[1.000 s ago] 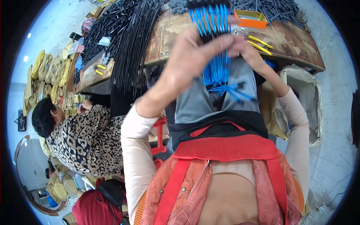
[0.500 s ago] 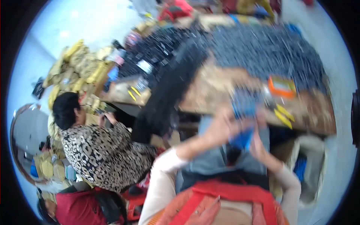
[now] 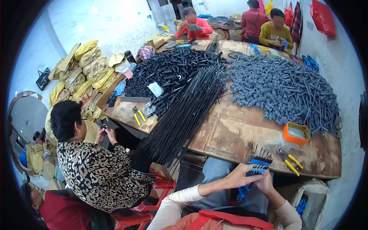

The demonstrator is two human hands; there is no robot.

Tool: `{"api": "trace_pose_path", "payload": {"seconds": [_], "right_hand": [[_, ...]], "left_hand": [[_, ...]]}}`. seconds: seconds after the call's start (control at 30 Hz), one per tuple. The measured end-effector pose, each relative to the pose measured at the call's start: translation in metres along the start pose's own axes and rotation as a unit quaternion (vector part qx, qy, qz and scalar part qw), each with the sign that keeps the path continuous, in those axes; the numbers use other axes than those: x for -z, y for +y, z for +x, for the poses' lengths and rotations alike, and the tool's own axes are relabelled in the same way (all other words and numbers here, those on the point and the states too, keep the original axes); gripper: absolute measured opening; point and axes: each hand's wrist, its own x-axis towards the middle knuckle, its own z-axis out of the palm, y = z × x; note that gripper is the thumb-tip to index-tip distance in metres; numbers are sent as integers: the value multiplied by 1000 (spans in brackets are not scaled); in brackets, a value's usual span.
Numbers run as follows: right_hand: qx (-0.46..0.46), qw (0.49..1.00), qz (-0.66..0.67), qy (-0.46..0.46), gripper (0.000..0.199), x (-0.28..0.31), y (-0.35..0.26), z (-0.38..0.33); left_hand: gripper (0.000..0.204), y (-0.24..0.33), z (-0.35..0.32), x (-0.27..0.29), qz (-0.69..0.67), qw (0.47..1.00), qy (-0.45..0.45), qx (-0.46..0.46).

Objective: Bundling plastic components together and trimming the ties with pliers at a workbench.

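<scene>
Over my lap, at the table's near edge, I hold a bundle of blue strips with thin dark tips (image 3: pixel 256 168). My left hand (image 3: pixel 242 176) wraps around its side, fingers bent over it. My right hand (image 3: pixel 265 183) closes on the bundle from the right and below. The dark tips stick up past my fingers, and blue ends hang down beneath my left hand. What exactly the strips are I cannot tell. Nearest on the table, to the right, lie end-cutting pliers with yellow handles (image 3: pixel 290 161). An orange open box (image 3: pixel 296 133) stands just beyond them.
A large pile of grey plastic parts (image 3: pixel 283 86) covers the table's right side; black parts (image 3: pixel 172 69) and long black rods (image 3: pixel 188 115) lie left. A seated person in a patterned top (image 3: pixel 99 165) is close on my left. A pale sack (image 3: pixel 320 199) with blue bundles stands at right.
The view has tilted up and sharpened, so more of the far table and people shows. My hands appear lower in the picture, still holding the blue bundle.
</scene>
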Motion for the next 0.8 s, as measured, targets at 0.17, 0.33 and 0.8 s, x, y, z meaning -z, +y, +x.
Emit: {"api": "trace_pose_path", "payload": {"seconds": [0.17, 0.33, 0.8], "right_hand": [[-211, 938, 196, 191, 40, 22, 13, -39], [-47, 974, -38, 217, 21, 58, -105, -3], [-53, 992, 94, 69, 18, 47, -121, 65]], "left_hand": [[28, -7, 29, 2, -21, 998, 25, -51], [23, 27, 34, 7, 14, 999, -2, -36], [20, -9, 33, 5, -11, 999, 32, -1]]}}
